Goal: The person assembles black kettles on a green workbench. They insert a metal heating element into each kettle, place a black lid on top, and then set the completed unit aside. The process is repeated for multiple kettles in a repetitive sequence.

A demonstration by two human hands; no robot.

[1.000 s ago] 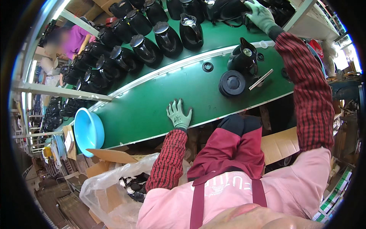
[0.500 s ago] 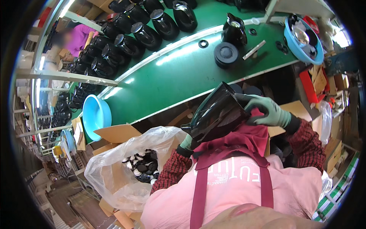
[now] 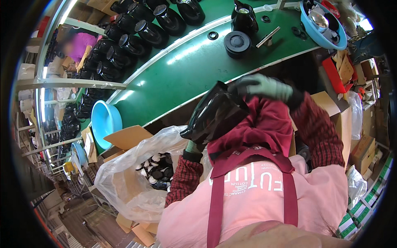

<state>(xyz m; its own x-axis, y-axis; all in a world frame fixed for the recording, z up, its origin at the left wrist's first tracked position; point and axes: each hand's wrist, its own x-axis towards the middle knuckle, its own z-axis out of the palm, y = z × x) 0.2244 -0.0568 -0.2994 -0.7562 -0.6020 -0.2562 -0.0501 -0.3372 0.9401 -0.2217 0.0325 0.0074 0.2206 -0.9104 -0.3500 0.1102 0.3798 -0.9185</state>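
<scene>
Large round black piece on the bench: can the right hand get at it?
Probably yes: the right hand is near the held jug, but nothing visible blocks its way to the round black piece.

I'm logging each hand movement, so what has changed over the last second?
The left hand has left the bench and now supports a black jug over the maroon apron. The right hand has come back from the far side to near the jug's wide end, blurred. The standing jug, round black part and metal bar stayed put.
</scene>
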